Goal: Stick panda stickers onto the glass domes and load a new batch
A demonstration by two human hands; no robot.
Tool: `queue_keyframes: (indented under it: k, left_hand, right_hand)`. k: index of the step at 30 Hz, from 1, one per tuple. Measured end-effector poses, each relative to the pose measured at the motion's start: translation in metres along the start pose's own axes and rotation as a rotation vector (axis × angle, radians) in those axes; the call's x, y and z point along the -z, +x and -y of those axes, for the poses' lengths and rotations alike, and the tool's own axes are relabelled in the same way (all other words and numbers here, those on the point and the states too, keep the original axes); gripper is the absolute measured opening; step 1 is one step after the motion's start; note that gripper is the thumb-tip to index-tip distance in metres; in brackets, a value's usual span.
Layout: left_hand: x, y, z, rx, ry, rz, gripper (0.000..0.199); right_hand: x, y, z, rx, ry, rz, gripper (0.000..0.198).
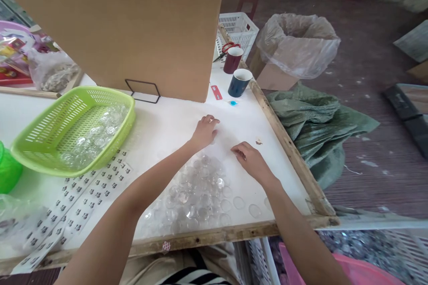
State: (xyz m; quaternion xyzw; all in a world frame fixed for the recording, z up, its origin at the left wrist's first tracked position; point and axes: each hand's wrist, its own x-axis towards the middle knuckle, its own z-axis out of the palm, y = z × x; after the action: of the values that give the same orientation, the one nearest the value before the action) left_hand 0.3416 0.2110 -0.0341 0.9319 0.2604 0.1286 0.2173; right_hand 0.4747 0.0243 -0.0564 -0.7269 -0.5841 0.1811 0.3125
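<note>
My left hand (203, 132) is above the white tabletop, just beyond a heap of clear round discs (197, 191). Its fingers are curled, with the thumb near the forefinger; whatever may be between them is too faint to name. To its right, my right hand (250, 158) has bent fingers, their tips pressed together. What it pinches, if anything, is hidden. Several loose clear discs (238, 202) lie flat along the heap's right side. On the left, a light green plastic basket (36, 136) contains more clear pieces, and sheets of small black printed stickers (100, 182) lie beside it.
A large cardboard panel (133, 22) stands upright behind a black wire stand (143, 91). Two mugs, dark red (233, 61) and dark blue (240, 84), stand at the back right. Wooden strips (284, 138) edge the table. A plastic-lined carton (294, 49) stands beyond.
</note>
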Motion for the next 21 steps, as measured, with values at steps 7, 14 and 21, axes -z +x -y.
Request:
queue_keyframes:
  k: [7, 14, 21]
  left_hand:
    - [0.014, -0.044, 0.004, -0.162, -0.008, 0.163, 0.023]
    - [0.006, -0.045, -0.003, -0.055, -0.046, 0.18, 0.023]
    - [0.005, -0.048, -0.009, 0.008, 0.025, 0.102, 0.022]
  right_hand:
    - [0.002, 0.005, -0.01, -0.012, -0.06, -0.119, 0.028]
    - [-0.002, 0.006, -0.007, -0.03, -0.049, -0.065, 0.017]
    - [0.001, 0.003, 0.001, 0.011, 0.003, -0.061, 0.015]
